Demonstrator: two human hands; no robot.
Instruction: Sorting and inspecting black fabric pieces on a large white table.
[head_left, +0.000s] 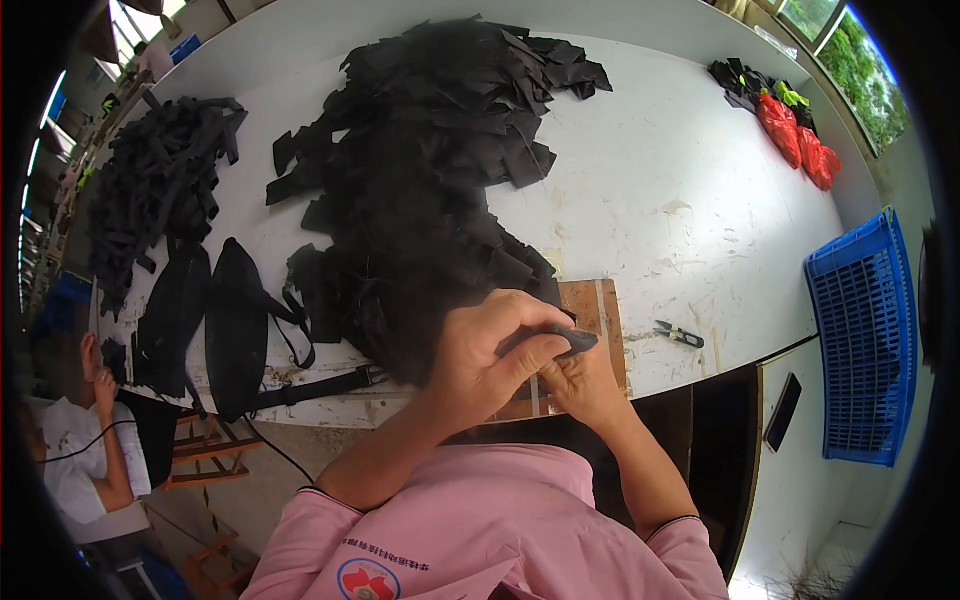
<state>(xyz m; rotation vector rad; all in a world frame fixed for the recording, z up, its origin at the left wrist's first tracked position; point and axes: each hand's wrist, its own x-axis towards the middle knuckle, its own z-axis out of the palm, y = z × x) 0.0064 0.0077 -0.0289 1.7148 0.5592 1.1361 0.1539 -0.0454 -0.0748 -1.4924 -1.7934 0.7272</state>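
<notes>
My left hand point(492, 345) is closed around a folded piece of black fabric point(578, 341), its end sticking out past my thumb and forefinger. My right hand point(588, 382) meets it from the right, bent fingers closed against the same piece; part of these fingers is hidden behind my left hand. Both hands are held over the near edge of the white table, above a brown wooden board point(590, 300). Just beyond them spreads a large heap of flat black fabric pieces point(420, 150).
Black strips point(165, 165) are piled at the left, near black pouches with straps point(238, 320). Thread snips point(680, 333) lie right of the board. Red bags point(797, 140) sit far right; a blue crate point(862, 340) and a phone point(783, 412) are nearer. Another person point(85, 450) works at lower left.
</notes>
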